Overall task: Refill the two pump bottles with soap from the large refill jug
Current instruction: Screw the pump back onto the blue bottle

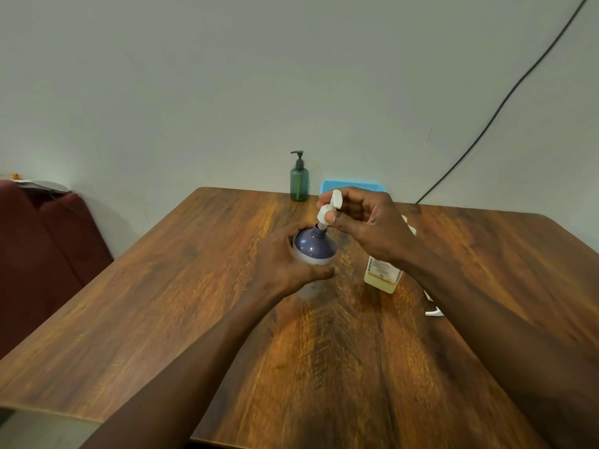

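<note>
A purple-topped pump bottle (313, 248) stands at the middle of the wooden table (194, 286). My left hand (282, 264) is wrapped around its body. My right hand (366, 225) pinches the bottle's white pump head (329, 207), which is lifted just above the open neck with its stem still inside. A green pump bottle (299, 179) with a black pump stands at the table's far edge. The refill jug (384, 273) with yellowish soap stands to the right, mostly hidden behind my right wrist.
A blue tray (353, 185) lies at the far edge next to the green bottle. A small white piece (433, 311) sits on the table beside my right forearm. A black cable (486, 124) runs down the wall. A dark red seat (42, 254) stands left of the table.
</note>
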The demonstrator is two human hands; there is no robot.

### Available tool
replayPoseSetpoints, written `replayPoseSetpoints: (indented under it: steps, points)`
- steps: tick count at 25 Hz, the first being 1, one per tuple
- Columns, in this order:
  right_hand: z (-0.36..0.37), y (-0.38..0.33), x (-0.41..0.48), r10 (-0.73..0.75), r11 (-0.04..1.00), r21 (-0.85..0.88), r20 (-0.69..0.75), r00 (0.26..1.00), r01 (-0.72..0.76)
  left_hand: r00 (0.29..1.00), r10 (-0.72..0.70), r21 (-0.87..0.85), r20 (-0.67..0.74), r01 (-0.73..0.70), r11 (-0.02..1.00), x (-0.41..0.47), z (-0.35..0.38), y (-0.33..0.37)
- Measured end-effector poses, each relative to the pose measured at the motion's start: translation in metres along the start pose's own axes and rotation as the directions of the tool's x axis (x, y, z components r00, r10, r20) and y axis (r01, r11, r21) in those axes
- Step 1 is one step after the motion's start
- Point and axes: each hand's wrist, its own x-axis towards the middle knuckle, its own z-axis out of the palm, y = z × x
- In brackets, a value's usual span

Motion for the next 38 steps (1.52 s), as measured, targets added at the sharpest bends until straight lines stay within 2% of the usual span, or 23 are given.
replayPoseSetpoints:
  steps: [5, 8, 10, 13, 15, 17, 19, 21, 22, 23, 24, 25, 27, 29, 32, 33, 36, 38]
  points:
    - [-0.003, 0.001, 0.002, 0.103, 0.990, 0.088, 0.091, 0.991, -0.111, 0.999, 0.018, -0.051, -0.048, -0.020, 0.998, 0.008, -0.002, 0.019]
    - [-0.006, -0.005, 0.003, 0.125, 0.991, 0.037, 0.111, 0.986, -0.130, 0.998, 0.042, -0.065, -0.053, -0.045, 0.997, 0.010, -0.004, 0.029]
    - [-0.002, -0.009, 0.002, 0.122, 0.992, -0.024, -0.004, 0.992, -0.122, 0.998, 0.030, -0.039, -0.061, -0.032, 0.999, 0.011, -0.004, 0.034]
    - [0.006, -0.013, -0.003, 0.096, 0.951, -0.257, -0.281, 0.955, -0.171, 0.997, -0.002, 0.012, -0.081, 0.003, 1.000, 0.006, 0.000, 0.040]
    - [0.011, -0.015, -0.004, 0.070, 0.913, -0.357, -0.342, 0.937, -0.198, 0.996, 0.016, 0.027, -0.087, -0.014, 1.000, 0.005, 0.003, 0.042]
    - [0.011, -0.015, -0.001, 0.085, 0.901, -0.379, -0.325, 0.942, -0.212, 0.996, 0.010, 0.006, -0.086, -0.009, 1.000, 0.009, 0.002, 0.045]
    - [0.002, -0.018, 0.002, 0.174, 0.937, -0.262, -0.226, 0.958, -0.232, 0.996, 0.006, 0.000, -0.090, -0.006, 1.000, 0.015, 0.000, 0.046]
    - [-0.012, -0.019, 0.004, 0.272, 0.960, 0.067, -0.021, 0.962, -0.271, 0.997, 0.013, 0.010, -0.077, -0.012, 1.000, 0.019, -0.003, 0.048]
    - [-0.017, -0.019, 0.003, 0.277, 0.947, 0.154, 0.052, 0.960, -0.281, 0.998, 0.010, 0.017, -0.069, -0.008, 1.000, 0.020, -0.004, 0.048]
    - [-0.019, -0.019, 0.002, 0.258, 0.954, 0.139, 0.064, 0.964, -0.264, 0.998, 0.006, 0.018, -0.063, -0.005, 1.000, 0.020, -0.004, 0.048]
    - [-0.018, -0.020, 0.001, 0.237, 0.969, 0.064, 0.013, 0.971, -0.237, 0.998, -0.002, 0.011, -0.056, 0.003, 1.000, 0.021, -0.004, 0.047]
    - [-0.016, -0.020, 0.000, 0.221, 0.975, -0.019, -0.082, 0.972, -0.224, 0.999, -0.011, 0.002, -0.043, 0.011, 1.000, 0.023, -0.003, 0.046]
    - [-0.013, -0.023, 0.001, 0.214, 0.969, -0.072, -0.227, 0.950, -0.235, 1.000, -0.019, 0.005, -0.019, 0.019, 1.000, 0.024, 0.000, 0.045]
    - [-0.012, -0.026, 0.002, 0.222, 0.974, -0.013, -0.158, 0.962, -0.227, 1.000, -0.002, 0.014, -0.009, 0.003, 1.000, 0.024, 0.001, 0.046]
    - [-0.020, -0.029, 0.004, 0.223, 0.956, 0.175, 0.079, 0.972, -0.234, 1.000, 0.010, -0.011, -0.004, -0.010, 1.000, 0.025, 0.000, 0.048]
    - [-0.022, -0.030, 0.003, 0.212, 0.960, 0.168, 0.077, 0.974, -0.223, 1.000, 0.001, -0.003, 0.007, -0.001, 1.000, 0.027, 0.000, 0.048]
    - [-0.019, -0.033, 0.006, 0.197, 0.968, -0.110, -0.228, 0.953, -0.227, 0.999, -0.013, 0.030, 0.041, 0.012, 0.999, 0.031, 0.002, 0.053]
    - [-0.018, -0.033, 0.008, 0.190, 0.954, -0.175, -0.280, 0.941, -0.245, 1.000, 0.006, 0.015, -0.003, -0.006, 1.000, 0.030, 0.006, 0.058]
